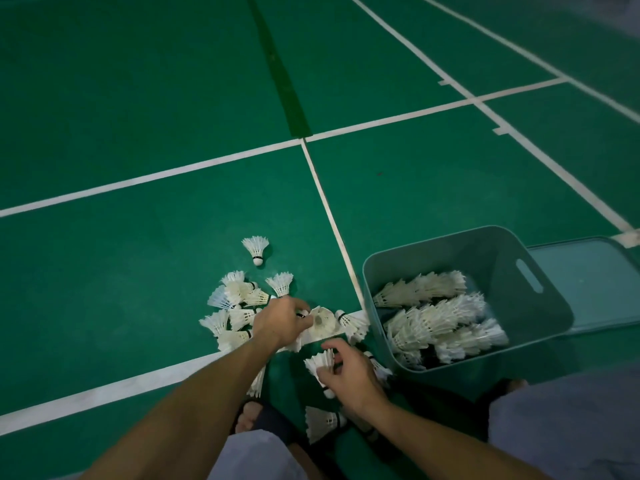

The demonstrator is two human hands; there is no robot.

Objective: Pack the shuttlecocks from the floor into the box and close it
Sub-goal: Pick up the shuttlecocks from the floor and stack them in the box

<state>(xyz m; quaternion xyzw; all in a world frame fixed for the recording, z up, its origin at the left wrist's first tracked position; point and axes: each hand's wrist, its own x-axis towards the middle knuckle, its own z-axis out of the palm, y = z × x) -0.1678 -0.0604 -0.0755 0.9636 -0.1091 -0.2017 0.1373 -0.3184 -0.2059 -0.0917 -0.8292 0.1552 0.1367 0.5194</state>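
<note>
Head view: the right hand (349, 374) has its fingers clamped on a white feathered shuttlecock (320, 367), cork toward the person, skirt pointing away; the left hand (282, 322) pinches another's cork (304, 314) in the floor pile (239, 306) — no readable writing. Just right, the grey-blue box (519, 271) holds nested rows — its lid (595, 282) lies behind it

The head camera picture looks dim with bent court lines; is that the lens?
Head view: low, even light, dark corners; the white court lines curve from wide-angle distortion; the shuttlecocks and box are fairly sharp, while the left hand and right hand look slightly soft.
</note>
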